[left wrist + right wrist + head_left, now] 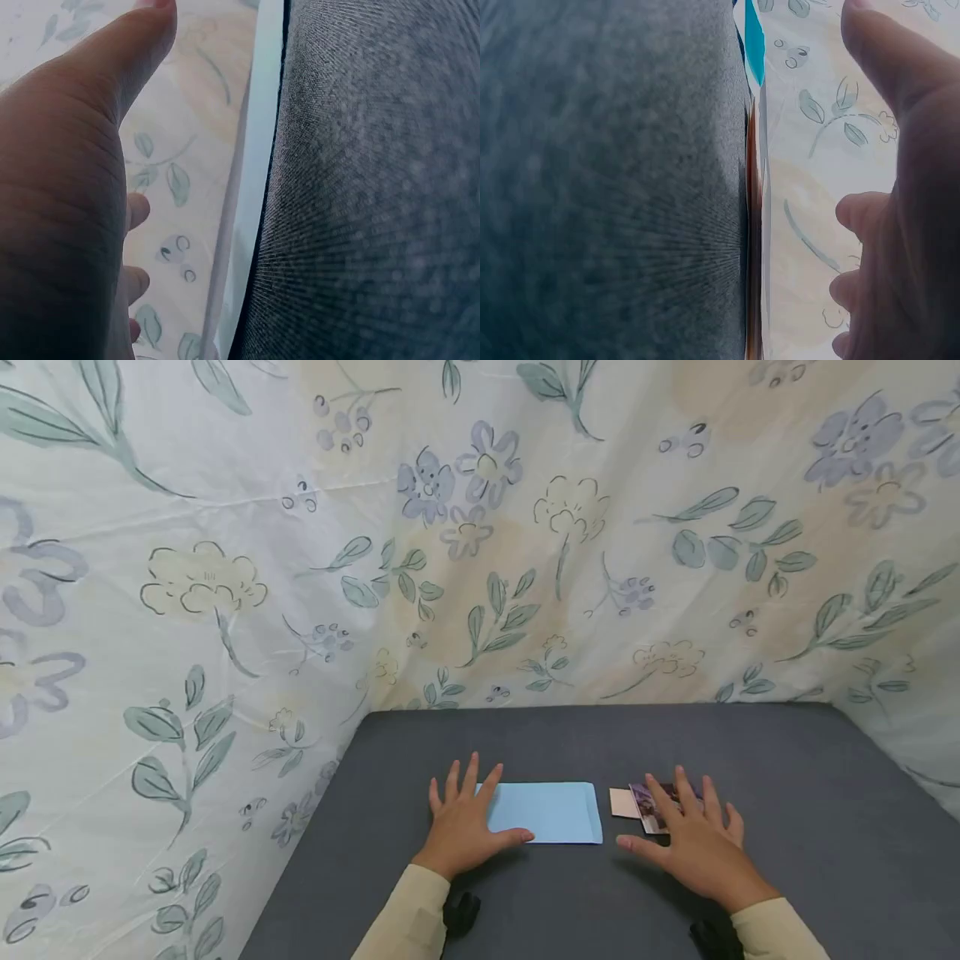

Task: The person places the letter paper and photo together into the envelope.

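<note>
1 light-blue envelope (pixel 555 814): laid flat at 3 o'clock from the left hand (pixel 468 827), spread and unclenched, by which its left end is overlapped in view. 1 printed card (pixel 647 810), adjoined by 1 pale card (pixel 623 803): placed at 10 o'clock from the right hand (pixel 697 845), likewise spread. Grey table (pixel 570 743): edged at 12 o'clock, extended toward 3 o'clock.

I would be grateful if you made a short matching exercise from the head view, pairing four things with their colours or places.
1. left hand
2. right hand
3. envelope
4. table

A. dark grey
B. over the printed picture
C. light blue
D. over the envelope's left end

Pairs: 1-D, 2-B, 3-C, 4-A
</note>
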